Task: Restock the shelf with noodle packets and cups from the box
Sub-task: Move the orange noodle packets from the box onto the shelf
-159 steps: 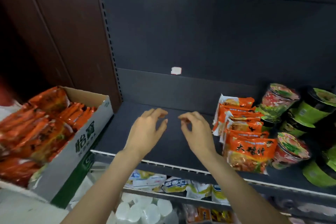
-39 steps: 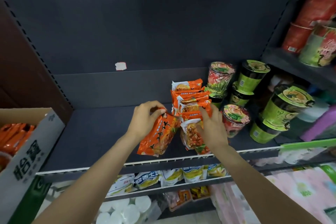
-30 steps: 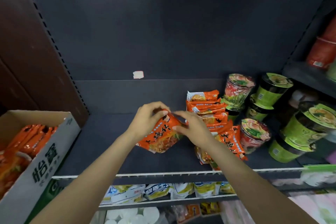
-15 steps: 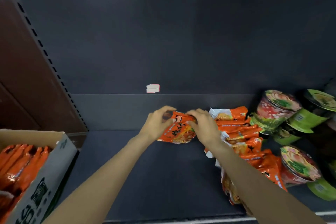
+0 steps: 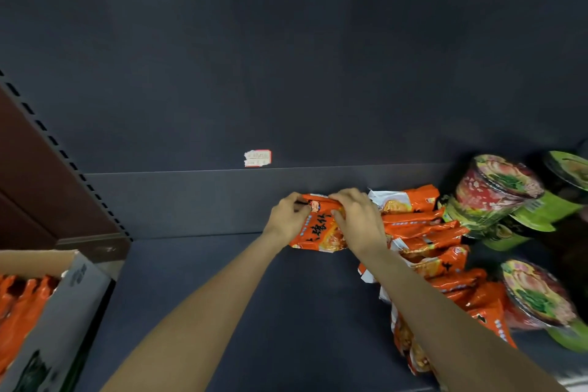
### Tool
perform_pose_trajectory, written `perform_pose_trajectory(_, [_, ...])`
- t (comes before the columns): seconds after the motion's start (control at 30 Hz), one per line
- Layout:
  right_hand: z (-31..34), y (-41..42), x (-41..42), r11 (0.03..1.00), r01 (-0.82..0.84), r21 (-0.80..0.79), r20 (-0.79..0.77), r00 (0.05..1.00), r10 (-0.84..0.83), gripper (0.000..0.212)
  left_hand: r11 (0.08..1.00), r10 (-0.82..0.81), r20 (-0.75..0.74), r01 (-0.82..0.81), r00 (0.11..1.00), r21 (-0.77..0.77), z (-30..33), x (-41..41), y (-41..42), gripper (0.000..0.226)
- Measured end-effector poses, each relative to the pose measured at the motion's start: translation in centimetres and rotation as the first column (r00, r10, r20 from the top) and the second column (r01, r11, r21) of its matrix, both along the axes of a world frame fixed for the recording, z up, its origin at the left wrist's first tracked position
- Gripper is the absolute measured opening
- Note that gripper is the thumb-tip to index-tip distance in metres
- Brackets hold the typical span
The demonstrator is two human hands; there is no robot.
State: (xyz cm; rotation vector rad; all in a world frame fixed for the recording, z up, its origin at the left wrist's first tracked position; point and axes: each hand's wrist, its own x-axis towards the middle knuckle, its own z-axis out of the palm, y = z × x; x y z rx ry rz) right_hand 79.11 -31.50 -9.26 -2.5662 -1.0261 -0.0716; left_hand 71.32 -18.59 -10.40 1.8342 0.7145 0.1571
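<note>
An orange noodle packet (image 5: 318, 231) stands against the back of the dark shelf (image 5: 254, 312). My left hand (image 5: 288, 218) grips its left top edge and my right hand (image 5: 359, 219) grips its right top. Just to the right, a row of orange noodle packets (image 5: 426, 232) runs from the back wall toward the front edge. Right of that row stand noodle cups (image 5: 490, 197) in red and green. At the lower left, the cardboard box (image 5: 66, 305) holds more orange packets (image 5: 19, 302).
The shelf's back wall (image 5: 286, 73) carries a small white price sticker (image 5: 257, 158). A perforated upright (image 5: 63, 153) and a brown wall (image 5: 31, 175) bound the shelf on the left. Bare shelf floor lies between the box and the packet row.
Both hands have carried the orange packet from the shelf's front to the back wall, beside the packet row. The view has moved closer to the shelf.
</note>
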Motion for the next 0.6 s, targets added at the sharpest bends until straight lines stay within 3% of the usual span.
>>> perform_pose_trajectory(0.17, [-0.4, -0.1, -0.1, 0.995, -0.051, -0.086, 0.016, 0.998, 0.053, 0.041, 0.988, 0.071, -0.010, -0.069, 0.997, 0.139, -0.3, -0.5, -0.1, 0.023])
perform_pose_trajectory(0.4, [0.3, -0.3, -0.9, 0.994, -0.092, -0.052, 0.000, 0.996, 0.092, 0.044, 0.927, 0.066, 0.027, -0.071, 0.997, 0.367, 0.8, -2.0, -0.9, 0.034])
perform_pose_trajectory(0.6, [1.9, -1.5, -3.0, 0.985, -0.129, 0.112, -0.095, 0.986, 0.139, 0.037, 0.836, 0.071, 0.044, -0.084, 0.996, 0.542, 3.1, -4.8, -2.6, 0.032])
